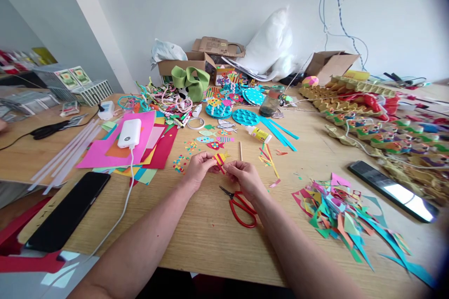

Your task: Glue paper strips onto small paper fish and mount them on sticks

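Taking the two hands as the clock's centre, the left hand [199, 170] pinches a small yellow-and-red paper fish [220, 159] between thumb and finger. The right hand [245, 178] sits just beside it at 3 o'clock, fingertips drawn narrow near a red strip [221, 168] by the fish; I cannot tell whether they grip it. Red-handled scissors [232, 208] lie at 5 o'clock, by the right wrist.

At 2 o'clock a yellow-labelled glue bottle [260, 134] lies on its side, its fill not visible. Beyond it, towards 1 o'clock, stands a glass jar [269, 105], dark in its lower part; what that is, I cannot make out. Farther back, a white plastic bag [270, 39] bulges with pale contents. At 11 o'clock a cardboard box [182, 66] has a pale bag [168, 50] bulging over its rim. Another cardboard box [328, 66] stands far off at 2 o'clock, its inside hidden. Between 2 and 3 o'clock, red material [373, 101] lies on egg trays [317, 96].
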Demonstrator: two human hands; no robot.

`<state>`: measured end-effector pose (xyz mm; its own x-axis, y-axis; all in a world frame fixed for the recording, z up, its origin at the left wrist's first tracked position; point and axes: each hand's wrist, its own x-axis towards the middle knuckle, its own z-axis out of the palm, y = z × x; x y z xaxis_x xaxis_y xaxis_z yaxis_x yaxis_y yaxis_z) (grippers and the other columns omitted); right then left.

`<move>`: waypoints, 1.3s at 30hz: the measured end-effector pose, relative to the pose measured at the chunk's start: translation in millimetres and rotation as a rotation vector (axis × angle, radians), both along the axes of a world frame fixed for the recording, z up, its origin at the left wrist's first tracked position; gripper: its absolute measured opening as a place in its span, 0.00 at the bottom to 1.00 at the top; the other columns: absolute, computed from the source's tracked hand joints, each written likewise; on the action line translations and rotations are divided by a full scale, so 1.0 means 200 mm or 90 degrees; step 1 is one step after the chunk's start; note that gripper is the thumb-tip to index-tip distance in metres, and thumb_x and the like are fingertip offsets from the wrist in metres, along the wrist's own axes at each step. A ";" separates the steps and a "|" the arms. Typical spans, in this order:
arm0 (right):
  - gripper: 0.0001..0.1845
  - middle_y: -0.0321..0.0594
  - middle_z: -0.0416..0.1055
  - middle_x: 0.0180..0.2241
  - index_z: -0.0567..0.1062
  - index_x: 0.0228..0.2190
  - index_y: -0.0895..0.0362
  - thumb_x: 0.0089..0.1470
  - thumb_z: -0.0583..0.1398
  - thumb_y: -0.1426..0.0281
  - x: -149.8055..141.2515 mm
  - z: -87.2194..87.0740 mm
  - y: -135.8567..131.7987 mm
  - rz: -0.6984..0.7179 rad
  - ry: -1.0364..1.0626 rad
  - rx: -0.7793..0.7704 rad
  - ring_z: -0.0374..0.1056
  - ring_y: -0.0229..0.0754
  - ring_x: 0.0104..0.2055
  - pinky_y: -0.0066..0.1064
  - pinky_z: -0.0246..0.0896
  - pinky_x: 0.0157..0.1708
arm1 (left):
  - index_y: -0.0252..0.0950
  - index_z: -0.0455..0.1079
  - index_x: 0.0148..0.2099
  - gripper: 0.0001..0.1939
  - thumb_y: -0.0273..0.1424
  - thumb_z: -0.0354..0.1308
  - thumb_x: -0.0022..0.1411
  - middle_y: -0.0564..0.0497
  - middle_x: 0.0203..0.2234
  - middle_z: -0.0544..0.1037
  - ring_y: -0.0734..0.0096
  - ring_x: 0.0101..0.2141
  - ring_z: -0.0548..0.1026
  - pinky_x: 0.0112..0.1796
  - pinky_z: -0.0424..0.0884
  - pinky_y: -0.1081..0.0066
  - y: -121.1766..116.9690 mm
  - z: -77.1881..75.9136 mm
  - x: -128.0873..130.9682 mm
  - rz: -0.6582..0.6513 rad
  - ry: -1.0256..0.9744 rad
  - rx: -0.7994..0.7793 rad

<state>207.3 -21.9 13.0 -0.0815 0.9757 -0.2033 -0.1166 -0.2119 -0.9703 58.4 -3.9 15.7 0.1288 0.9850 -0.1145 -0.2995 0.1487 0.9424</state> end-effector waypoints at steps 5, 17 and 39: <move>0.16 0.32 0.64 0.16 0.73 0.20 0.59 0.38 0.67 0.59 0.00 0.00 0.00 -0.001 0.001 -0.001 0.52 0.31 0.18 0.28 0.43 0.20 | 0.32 0.70 0.27 0.08 0.30 0.63 0.43 0.50 0.21 0.77 0.71 0.22 0.74 0.26 0.72 0.70 0.00 0.00 0.00 0.003 0.003 -0.002; 0.16 0.32 0.64 0.16 0.72 0.19 0.59 0.37 0.67 0.59 0.00 0.00 0.00 -0.005 0.004 -0.002 0.53 0.31 0.19 0.28 0.43 0.20 | 0.32 0.70 0.27 0.08 0.30 0.63 0.43 0.51 0.21 0.77 0.71 0.23 0.74 0.26 0.73 0.71 0.00 0.01 0.00 -0.001 0.001 0.007; 0.15 0.32 0.64 0.16 0.72 0.19 0.59 0.38 0.67 0.60 0.00 -0.01 0.00 -0.009 0.013 -0.015 0.53 0.31 0.18 0.27 0.44 0.20 | 0.32 0.71 0.27 0.07 0.29 0.62 0.43 0.51 0.21 0.77 0.72 0.22 0.74 0.25 0.73 0.72 0.00 0.00 0.00 -0.005 -0.010 0.010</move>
